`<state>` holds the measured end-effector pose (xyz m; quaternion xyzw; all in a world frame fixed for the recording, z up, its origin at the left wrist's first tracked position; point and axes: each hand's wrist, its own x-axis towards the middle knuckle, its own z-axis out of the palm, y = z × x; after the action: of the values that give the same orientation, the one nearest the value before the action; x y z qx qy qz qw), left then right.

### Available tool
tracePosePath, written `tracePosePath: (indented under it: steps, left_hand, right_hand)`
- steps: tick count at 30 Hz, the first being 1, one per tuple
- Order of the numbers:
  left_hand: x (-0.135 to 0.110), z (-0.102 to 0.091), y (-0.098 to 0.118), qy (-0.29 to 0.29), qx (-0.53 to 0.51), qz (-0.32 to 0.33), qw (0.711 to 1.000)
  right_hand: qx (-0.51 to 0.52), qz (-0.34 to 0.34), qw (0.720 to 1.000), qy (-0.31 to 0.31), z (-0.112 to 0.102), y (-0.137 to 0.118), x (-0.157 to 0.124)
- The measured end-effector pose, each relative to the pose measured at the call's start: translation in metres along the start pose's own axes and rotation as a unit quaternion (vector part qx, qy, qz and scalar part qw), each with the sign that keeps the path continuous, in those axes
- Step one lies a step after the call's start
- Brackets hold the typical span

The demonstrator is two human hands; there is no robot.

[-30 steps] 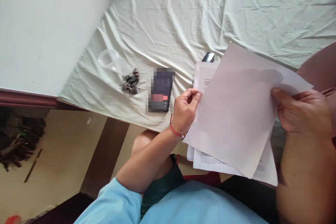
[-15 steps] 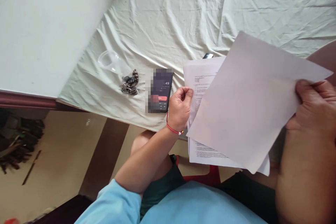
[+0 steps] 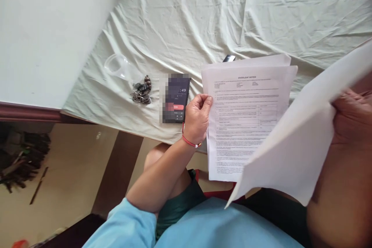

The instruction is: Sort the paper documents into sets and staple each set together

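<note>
My left hand [image 3: 197,116], with a red string bracelet at the wrist, pinches the left edge of a stack of printed papers [image 3: 244,124]. The top page carries the heading "OVERLEAF NOTES" and a small table. The stack is held upright-edge toward me over the table's front edge. On the right, my right hand [image 3: 353,112] is closed on a loose paper sheet [image 3: 290,151], blank on the side I see. That sheet is bent and covers the stack's lower right part. Some of my right fingers are blurred.
A phone [image 3: 176,99] with a lit screen lies left of my left hand on the cloth-covered table [image 3: 186,19]. Beyond it are a bunch of keys [image 3: 142,93] and a clear plastic cup [image 3: 117,66]. A small dark object [image 3: 229,58] shows behind the papers.
My right hand has drawn the loose sheet to the right and down, and the sheet now curves. The printed top page is uncovered. My left hand keeps its grip on the stack.
</note>
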<state>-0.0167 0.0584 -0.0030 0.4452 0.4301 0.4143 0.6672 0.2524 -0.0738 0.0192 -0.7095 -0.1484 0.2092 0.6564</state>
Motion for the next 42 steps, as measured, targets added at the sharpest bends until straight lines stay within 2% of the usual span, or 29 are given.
tracePosePath:
  steps: [2,4,8,13,17,23,31,37,42]
  left_hand:
    - [0.000,0.001,0.000,0.004,0.002,0.000,1.000]
    - [-0.001,0.002,0.001,0.007,0.007,-0.003,1.000]
    - [-0.002,0.002,0.002,0.017,0.015,-0.002,1.000]
    - [-0.003,0.000,0.003,0.011,0.025,-0.005,1.000]
    - [-0.005,0.003,0.003,0.015,0.032,-0.002,0.999]
    - [-0.006,0.007,0.002,0.006,0.054,0.020,0.998]
    - [-0.006,0.004,0.000,0.000,0.051,-0.002,0.999]
    - [-0.010,0.010,-0.001,-0.007,0.056,0.017,0.998]
    - [-0.011,0.006,-0.005,-0.012,0.075,0.036,0.996]
  right_hand:
    - [-0.003,0.060,0.998,0.003,0.007,-0.008,-0.007]
    - [-0.025,0.086,0.996,-0.003,0.014,-0.014,-0.013]
    - [-0.059,0.054,0.997,0.009,0.023,-0.016,-0.018]
    - [-0.102,0.003,0.994,0.035,0.020,-0.009,-0.012]
    - [-0.093,-0.021,0.994,0.054,0.019,-0.005,-0.011]
    - [-0.077,0.020,0.997,-0.018,0.022,0.000,-0.016]
    - [-0.070,-0.029,0.997,0.018,0.021,-0.001,-0.013]
    - [-0.092,-0.051,0.994,0.021,0.023,-0.003,-0.016]
    - [-0.092,-0.056,0.994,0.012,0.025,-0.002,-0.019]
